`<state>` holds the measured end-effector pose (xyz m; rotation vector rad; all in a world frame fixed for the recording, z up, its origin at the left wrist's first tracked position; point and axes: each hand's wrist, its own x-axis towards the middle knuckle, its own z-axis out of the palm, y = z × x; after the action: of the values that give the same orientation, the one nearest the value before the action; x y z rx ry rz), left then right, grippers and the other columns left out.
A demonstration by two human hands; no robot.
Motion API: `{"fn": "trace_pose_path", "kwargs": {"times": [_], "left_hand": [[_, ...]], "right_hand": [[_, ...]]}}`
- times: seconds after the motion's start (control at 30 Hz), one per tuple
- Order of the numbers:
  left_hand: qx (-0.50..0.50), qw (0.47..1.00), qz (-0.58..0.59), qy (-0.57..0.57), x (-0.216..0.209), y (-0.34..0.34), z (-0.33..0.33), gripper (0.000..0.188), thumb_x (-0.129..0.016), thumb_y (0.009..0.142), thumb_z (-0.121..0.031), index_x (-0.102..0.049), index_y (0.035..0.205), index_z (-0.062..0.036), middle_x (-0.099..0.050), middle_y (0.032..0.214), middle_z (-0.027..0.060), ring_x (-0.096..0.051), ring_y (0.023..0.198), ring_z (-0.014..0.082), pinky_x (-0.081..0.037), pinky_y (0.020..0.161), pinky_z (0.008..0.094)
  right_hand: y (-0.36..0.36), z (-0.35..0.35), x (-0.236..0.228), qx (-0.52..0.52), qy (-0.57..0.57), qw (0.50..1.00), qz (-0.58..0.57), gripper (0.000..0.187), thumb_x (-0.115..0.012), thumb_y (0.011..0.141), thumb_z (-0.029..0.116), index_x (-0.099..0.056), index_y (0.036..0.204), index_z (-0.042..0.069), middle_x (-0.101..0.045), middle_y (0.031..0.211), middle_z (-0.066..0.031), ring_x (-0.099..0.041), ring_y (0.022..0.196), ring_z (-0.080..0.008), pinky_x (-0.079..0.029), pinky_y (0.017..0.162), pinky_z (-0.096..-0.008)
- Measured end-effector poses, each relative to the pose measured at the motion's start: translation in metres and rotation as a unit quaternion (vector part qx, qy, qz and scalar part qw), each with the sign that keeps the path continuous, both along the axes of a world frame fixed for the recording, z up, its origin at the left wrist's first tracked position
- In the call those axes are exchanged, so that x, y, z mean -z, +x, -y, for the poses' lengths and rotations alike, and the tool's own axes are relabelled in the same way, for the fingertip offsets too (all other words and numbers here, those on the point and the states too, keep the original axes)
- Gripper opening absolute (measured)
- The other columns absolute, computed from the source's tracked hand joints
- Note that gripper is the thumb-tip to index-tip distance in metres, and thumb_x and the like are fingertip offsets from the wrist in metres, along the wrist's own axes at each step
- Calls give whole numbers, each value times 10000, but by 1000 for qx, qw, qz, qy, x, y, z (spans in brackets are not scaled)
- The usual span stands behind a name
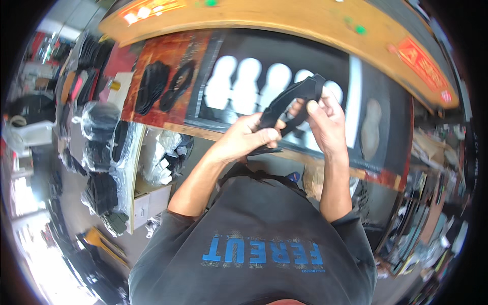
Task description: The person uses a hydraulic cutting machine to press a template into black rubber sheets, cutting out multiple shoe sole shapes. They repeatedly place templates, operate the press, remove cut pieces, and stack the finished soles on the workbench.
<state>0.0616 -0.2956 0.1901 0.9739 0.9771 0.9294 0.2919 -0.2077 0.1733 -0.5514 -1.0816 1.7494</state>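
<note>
Between my two hands, above the near edge of the workbench, is a black loop-shaped shoe piece with an opening in its middle. My left hand pinches its lower left end, thumb on top and fingers behind. My right hand grips the upper right end between thumb and fingers. Behind and beneath the piece, several white sole shapes lie in a row on a black board. The held piece and my hands partly cover those on the right.
A stack of black sole-shaped pieces and a single one lie on the red bench top at left. At right lies a grey sole shape. An orange-yellow beam spans the far side. Bagged stacks stand left.
</note>
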Motion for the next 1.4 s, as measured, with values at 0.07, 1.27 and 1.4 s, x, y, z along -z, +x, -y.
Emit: {"fn": "trace_pose_path", "kwargs": {"times": [0.07,1.27,1.4], "left_hand": [[6,997,58,51,3,-47,-3,438,-747,1055,-261,-636,1383,6,-720,1066,46,-704,930,124,-577,858,304],[-128,646,-749,-69,170,-288,-156,507,-653,1038,-443,-697,1202,35,-710,1237,288,-695,1177,451,-563,1037,519],[-132,615,-776,-54,151,-282,-146,526,-769,960,-443,-715,1181,31,-722,1197,273,-699,1156,444,-577,994,525]], "right_hand": [[-56,-7,-10,-55,9,998,-4,489,-698,1056,172,-556,1476,-34,-725,1105,-89,-695,994,-167,-559,922,-334],[-123,-51,104,-73,-86,920,374,330,-715,1077,177,-719,1331,-33,-759,1134,-55,-681,1037,-118,-545,950,-281],[-71,-30,119,-43,-145,907,393,386,-735,1072,190,-689,1384,-34,-768,1211,-75,-693,1103,-149,-544,1007,-301]]}}
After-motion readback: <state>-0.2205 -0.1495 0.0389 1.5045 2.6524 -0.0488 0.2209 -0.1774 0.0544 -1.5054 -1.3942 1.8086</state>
